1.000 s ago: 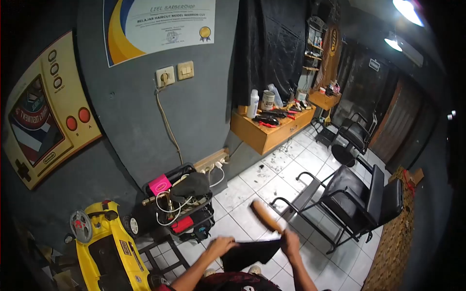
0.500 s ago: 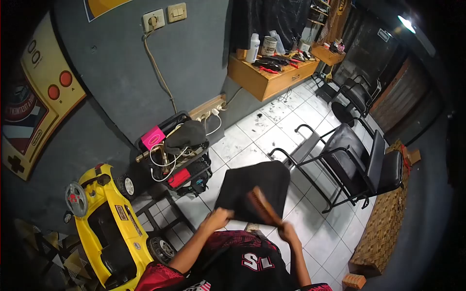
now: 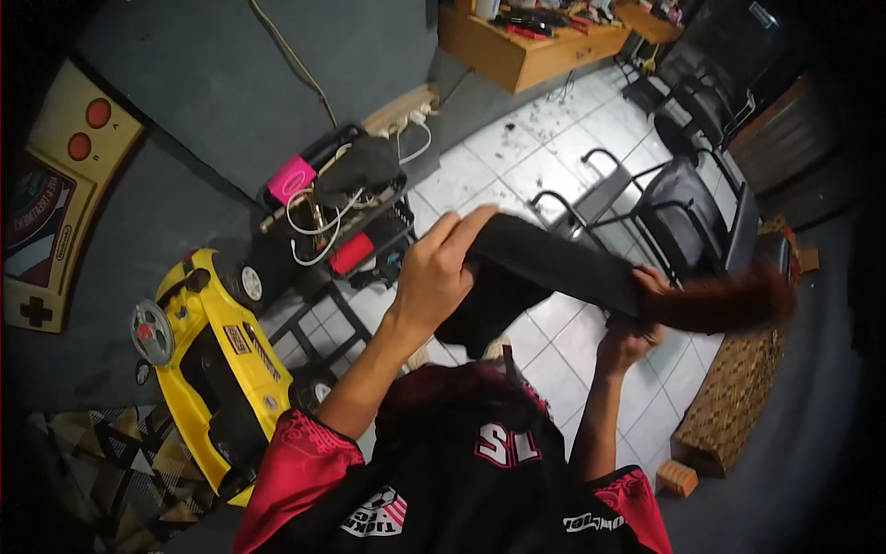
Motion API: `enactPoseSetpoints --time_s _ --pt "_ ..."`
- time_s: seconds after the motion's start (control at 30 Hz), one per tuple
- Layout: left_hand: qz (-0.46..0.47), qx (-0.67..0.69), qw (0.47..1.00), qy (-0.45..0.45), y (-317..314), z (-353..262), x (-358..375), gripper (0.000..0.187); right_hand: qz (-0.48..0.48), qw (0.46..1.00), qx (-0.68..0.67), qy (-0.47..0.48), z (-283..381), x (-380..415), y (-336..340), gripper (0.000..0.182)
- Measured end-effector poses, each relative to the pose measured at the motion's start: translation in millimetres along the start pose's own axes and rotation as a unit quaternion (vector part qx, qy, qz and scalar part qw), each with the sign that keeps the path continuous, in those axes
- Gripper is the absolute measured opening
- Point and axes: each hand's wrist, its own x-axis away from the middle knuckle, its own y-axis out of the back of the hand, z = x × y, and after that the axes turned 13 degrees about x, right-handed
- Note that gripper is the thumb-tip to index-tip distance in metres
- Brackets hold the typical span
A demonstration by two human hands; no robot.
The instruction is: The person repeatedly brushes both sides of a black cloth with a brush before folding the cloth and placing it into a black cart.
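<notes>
A black, squarish padded piece that looks like a seat cushion (image 3: 558, 263) is held up in front of my body, tilted so that its long edge faces me. My left hand (image 3: 438, 268) is closed on its left end, with the fingers over the top. At its right end is my right hand (image 3: 635, 337), closed around a brown brush (image 3: 720, 305) and touching the cushion's edge. The brush points to the right and is smeared by motion; its handle is mostly hidden in the hand.
A yellow toy car (image 3: 221, 369) and a black basket (image 3: 369, 268) with cables and a pink box stand on the left. Black chairs (image 3: 683, 217) and a woven bench (image 3: 729, 406) are on the right. A wooden drawer shelf (image 3: 526, 51) juts from the wall, above hair clippings on the tiles.
The cushion has come up nearer and tipped from flat to edge-on. My left hand has risen with it. The brush has swung from over the cushion to its right side.
</notes>
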Motion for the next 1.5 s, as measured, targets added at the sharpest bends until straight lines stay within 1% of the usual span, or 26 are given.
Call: enactPoseSetpoints --time_s 0.1,0.13,0.2,0.23,0.27,0.3,0.33,0.37,0.4,0.47,0.6,0.63,0.7,0.77,0.87,0.93,1.0,1.03,1.07,1.1,1.13,1.2,1.33,1.4,1.47,1.5 --pt "-0.080 0.037 0.978 -0.188 -10 -4 9 0.066 -0.085 0.995 -0.042 0.040 -22 24 1 0.034" --pt "-0.037 0.041 0.989 -0.136 -15 8 31 0.067 -0.029 0.990 0.116 0.080 -48 45 6 0.052" --pt "0.186 -0.041 0.981 0.036 -30 46 77 0.057 0.129 0.983 0.132 0.011 -86 96 4 0.018" --pt "0.275 -0.025 0.949 0.152 -45 94 123 0.052 0.316 0.921 0.221 -0.055 -109 123 19 0.019" --pt "0.354 -0.009 0.897 0.265 -53 127 158 0.046 0.496 0.746 0.402 -0.191 -128 148 27 0.019" --pt "0.465 -0.012 0.820 0.333 -44 123 171 0.044 0.560 0.667 0.429 -0.240 -109 148 31 0.023" --pt "0.565 -0.013 0.727 0.391 -38 120 176 0.042 0.621 0.614 0.458 -0.168 -106 157 37 0.027" --pt "0.560 -0.015 0.733 0.387 -38 128 178 0.042 0.646 0.589 0.432 -0.224 -110 154 35 0.023" --pt "0.489 -0.008 0.799 0.349 -40 138 184 0.042 0.644 0.590 0.434 -0.220 -118 149 29 0.023" --pt "0.348 0.040 0.864 0.360 -41 137 182 0.042 0.541 0.724 0.316 -0.291 -132 154 26 0.021" --pt "0.114 -0.003 0.947 0.300 -39 107 108 0.057 0.294 0.933 0.189 -0.082 -125 104 0 0.030" --pt "0.048 -0.005 0.981 0.189 -31 83 81 0.063 0.215 0.954 0.205 -0.041 -95 75 -8 0.031" --pt "0.034 0.091 0.978 0.185 -10 27 33 0.067 0.125 0.982 0.138 0.011 -54 28 -6 0.032" --pt "0.017 0.057 0.998 0.027 -1 -4 16 0.067 0.024 0.995 -0.086 -0.052 -31 11 0 0.022" --pt "-0.091 0.034 0.983 -0.153 -9 -18 25 0.058 -0.067 0.996 -0.031 0.045 -14 12 14 0.030" --pt "-0.054 0.071 0.987 -0.136 -26 8 53 0.050 0.014 0.974 0.214 0.068 -32 39 12 0.024" --pt "0.132 0.018 0.991 0.016 -35 40 79 0.043 0.148 0.974 0.158 0.065 -76 88 3 0.007" --pt "0.291 -0.063 0.952 0.068 -44 88 117 0.044 0.322 0.922 0.190 -0.098 -94 118 9 0.012" --pt "0.437 -0.143 0.881 0.113 -47 123 147 0.045 0.441 0.826 0.333 -0.115 -128 152 18 0.006" --pt "0.488 -0.116 0.766 0.402 -40 118 158 0.046 0.551 0.744 0.356 -0.125 -130 160 30 0.013" --pt "0.609 -0.068 0.704 0.357 -27 113 164 0.048 0.653 0.646 0.371 -0.136 -129 168 40 0.019" --pt "0.543 -0.006 0.762 0.351 -23 108 184 0.054 0.639 0.662 0.340 -0.194 -118 169 46 0.029" --pt "0.517 0.000 0.811 0.275 -21 119 196 0.050 0.498 0.830 0.163 -0.192 -127 163 46 0.022" --pt "0.599 0.013 0.727 0.334 -24 109 165 0.059 0.489 0.824 0.111 -0.263 -83 120 39 0.022" --pt "0.618 0.016 0.716 0.324 -37 93 141 0.054 0.520 0.801 0.060 -0.292 -67 96 37 0.018" --pt "0.569 0.142 0.747 0.315 -49 88 140 0.051 0.527 0.794 0.074 -0.293 -69 91 40 0.017"
